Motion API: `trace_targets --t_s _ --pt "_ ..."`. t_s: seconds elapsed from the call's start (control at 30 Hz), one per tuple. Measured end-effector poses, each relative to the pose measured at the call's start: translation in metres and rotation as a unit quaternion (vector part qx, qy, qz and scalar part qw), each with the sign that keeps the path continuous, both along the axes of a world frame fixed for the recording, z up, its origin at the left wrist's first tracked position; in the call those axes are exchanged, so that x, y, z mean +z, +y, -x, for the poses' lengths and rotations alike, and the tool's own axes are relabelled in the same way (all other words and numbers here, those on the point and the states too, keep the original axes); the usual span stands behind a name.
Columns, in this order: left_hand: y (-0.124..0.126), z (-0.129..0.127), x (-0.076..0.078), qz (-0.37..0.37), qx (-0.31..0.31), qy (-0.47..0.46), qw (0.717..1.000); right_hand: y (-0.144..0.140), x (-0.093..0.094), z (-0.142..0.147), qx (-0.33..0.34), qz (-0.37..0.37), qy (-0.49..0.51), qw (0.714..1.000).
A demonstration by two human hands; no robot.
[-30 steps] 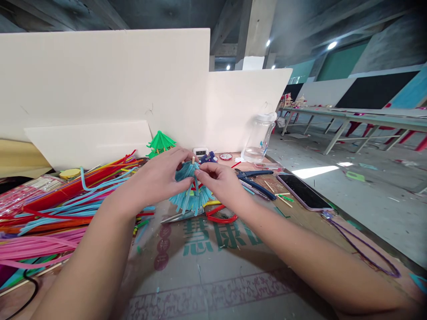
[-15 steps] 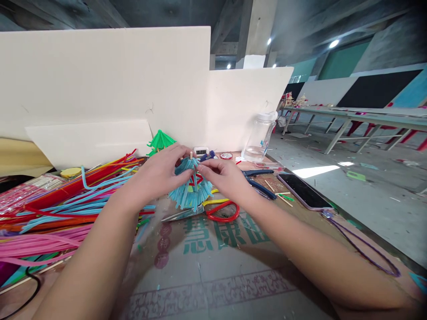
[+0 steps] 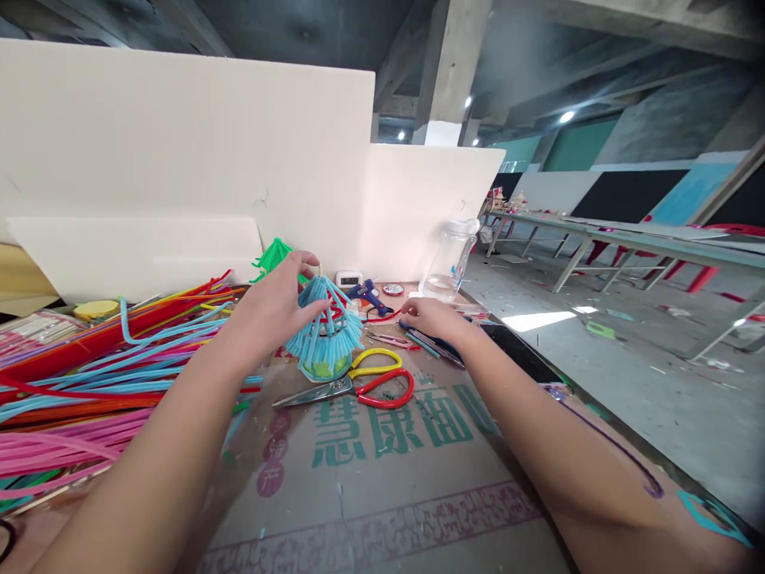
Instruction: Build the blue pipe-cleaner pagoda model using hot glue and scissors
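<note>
My left hand holds a small blue umbrella-shaped craft made of pipe cleaners, gripping it near the top where a short stick pokes out. The craft hangs tilted just above the cardboard-covered table. My right hand is off to the right, away from the craft, fingers spread over blue-handled pliers and thin sticks on the table. Whether it grips anything there is hidden. Scissors with red and yellow handles lie right below the craft.
A pile of coloured pipe cleaners fills the left side. A green umbrella craft, a blue glue gun, a small clock and a clear jar stand near the white foam boards. Long work tables stand far right.
My right hand let go of the blue craft and moved right to the pliers. My left hand keeps the craft, now tilted. The view has swung slightly right.
</note>
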State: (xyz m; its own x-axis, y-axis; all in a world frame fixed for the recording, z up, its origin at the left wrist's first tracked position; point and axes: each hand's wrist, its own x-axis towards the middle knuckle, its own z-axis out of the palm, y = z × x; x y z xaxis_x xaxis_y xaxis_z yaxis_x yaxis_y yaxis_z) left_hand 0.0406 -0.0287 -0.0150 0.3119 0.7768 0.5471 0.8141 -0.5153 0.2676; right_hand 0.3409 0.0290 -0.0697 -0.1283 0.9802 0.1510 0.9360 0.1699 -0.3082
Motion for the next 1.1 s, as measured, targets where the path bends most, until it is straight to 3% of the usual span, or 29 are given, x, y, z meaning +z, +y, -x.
trace_targets --t_s 0.17,0.3,0.5,0.67,0.87,1.1 --pt "-0.004 -0.008 -0.005 -0.055 0.048 0.074 0.995 0.032 -0.026 0.016 -0.019 0.007 0.013 1.000" --pt "-0.010 -0.010 -0.001 -0.056 0.080 0.097 0.990 0.059 -0.043 0.028 -0.024 -0.002 0.043 0.999" --pt "-0.013 -0.005 0.001 -0.010 0.071 0.103 0.992 0.077 -0.055 0.042 0.014 -0.007 0.087 0.996" --pt "-0.014 -0.015 -0.005 -0.062 0.111 0.143 0.981 0.083 -0.062 0.050 0.006 -0.020 0.113 0.993" --pt "-0.020 -0.027 -0.008 -0.092 0.176 0.171 0.965 0.077 -0.053 0.053 -0.009 -0.057 0.171 0.984" --pt "-0.021 -0.026 -0.003 -0.072 0.205 0.161 0.963 0.056 -0.015 0.041 -0.020 -0.094 0.287 0.953"
